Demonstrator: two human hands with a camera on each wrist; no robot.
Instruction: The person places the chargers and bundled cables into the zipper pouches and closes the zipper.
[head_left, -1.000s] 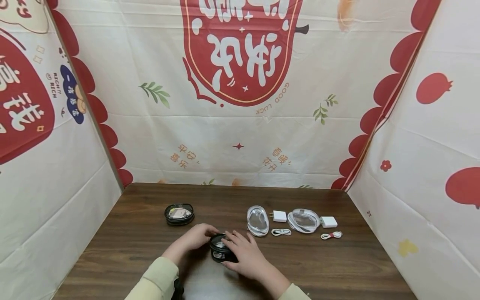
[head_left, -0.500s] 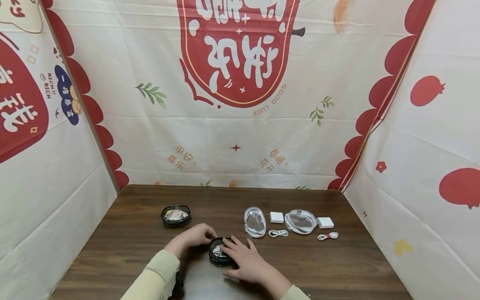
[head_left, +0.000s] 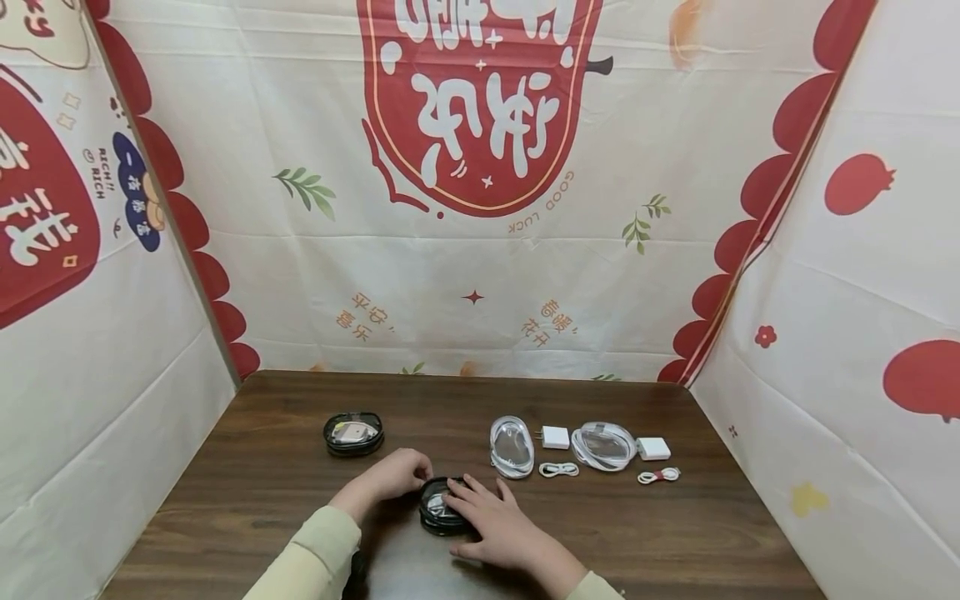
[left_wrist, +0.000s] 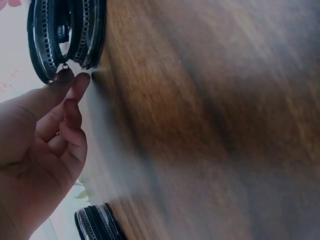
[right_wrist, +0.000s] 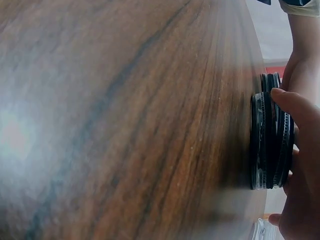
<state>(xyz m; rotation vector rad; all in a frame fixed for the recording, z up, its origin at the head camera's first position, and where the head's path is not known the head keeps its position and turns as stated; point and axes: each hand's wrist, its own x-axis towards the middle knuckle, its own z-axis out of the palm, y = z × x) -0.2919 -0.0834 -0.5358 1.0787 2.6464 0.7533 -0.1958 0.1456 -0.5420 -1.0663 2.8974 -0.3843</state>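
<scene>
In the head view a small oval pouch with clear panels and black edging lies on the table, something pale showing through its top. My left hand is at its left side; in the left wrist view thumb and forefinger pinch the zipper pull at the end of the pouch, the other fingers curled. My right hand grips the pouch from the right, fingers over its top. The right wrist view shows the thumb against one side of the pouch and the fingers partly hidden behind it.
A similar black-edged pouch with a pale item inside lies at the back left. At the back right are two white-edged clear pouches, two white chargers and two bundled white cables. Printed cloth walls enclose the wooden table.
One second ago the pouch stood taller, its top raised; now it sits lower and flatter under my right hand. My left hand has stayed at its left side.
</scene>
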